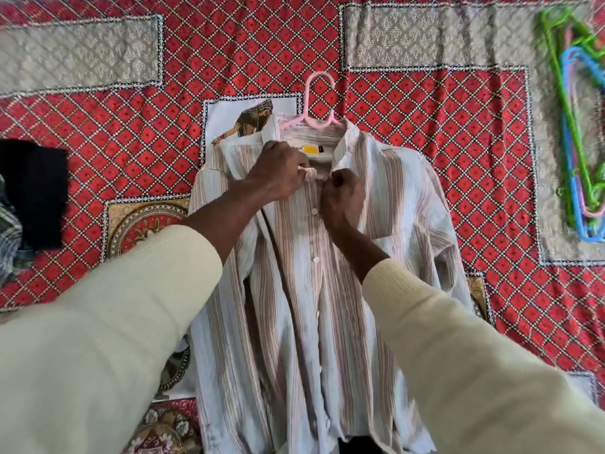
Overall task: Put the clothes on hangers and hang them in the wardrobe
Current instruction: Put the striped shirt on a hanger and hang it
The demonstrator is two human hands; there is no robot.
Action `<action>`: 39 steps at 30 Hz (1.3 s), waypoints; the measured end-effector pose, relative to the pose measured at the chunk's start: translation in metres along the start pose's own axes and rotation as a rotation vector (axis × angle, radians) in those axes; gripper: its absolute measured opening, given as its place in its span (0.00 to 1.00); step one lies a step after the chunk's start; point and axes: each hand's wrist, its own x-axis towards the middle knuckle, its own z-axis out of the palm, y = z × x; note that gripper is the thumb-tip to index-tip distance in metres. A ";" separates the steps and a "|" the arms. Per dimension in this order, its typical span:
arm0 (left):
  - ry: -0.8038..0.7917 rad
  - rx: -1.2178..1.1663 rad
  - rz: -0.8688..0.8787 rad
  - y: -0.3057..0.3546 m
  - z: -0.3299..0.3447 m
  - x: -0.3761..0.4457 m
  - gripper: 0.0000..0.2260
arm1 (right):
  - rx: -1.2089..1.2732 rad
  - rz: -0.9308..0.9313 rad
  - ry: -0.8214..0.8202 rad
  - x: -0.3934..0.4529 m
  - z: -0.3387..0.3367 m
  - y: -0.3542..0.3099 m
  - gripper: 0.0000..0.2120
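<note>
A white shirt with brown stripes [301, 290] lies flat on the red patterned bedspread [425, 142], front side up. A pink hanger [316, 103] sits inside its collar, with the hook sticking out beyond the neck. My left hand [278, 170] pinches the left edge of the placket just below the collar. My right hand [342, 194] is closed on the right edge at the same height, so both hands meet at the top button. Cream sleeves cover both my forearms.
Several loose plastic hangers, green, blue and pink [579, 132], lie in a pile at the right edge of the bedspread. A dark garment [32, 191] and a checked cloth [8, 231] lie at the left edge.
</note>
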 end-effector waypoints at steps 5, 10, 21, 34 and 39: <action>-0.057 -0.369 -0.424 0.017 -0.009 0.010 0.06 | 0.366 0.248 -0.153 0.008 0.000 0.003 0.09; -0.058 -0.354 -0.621 0.028 -0.002 0.016 0.10 | 0.608 0.402 -0.289 0.013 -0.009 0.002 0.07; 0.063 -0.546 -0.776 0.042 0.005 0.007 0.06 | 0.605 0.403 -0.245 0.009 -0.011 -0.011 0.09; 0.094 -0.581 -0.805 0.047 0.006 0.003 0.05 | 0.708 0.515 -0.261 0.008 -0.010 -0.012 0.11; 0.068 -0.597 -0.812 0.047 0.008 0.001 0.06 | 0.633 0.497 -0.300 0.012 -0.009 -0.008 0.03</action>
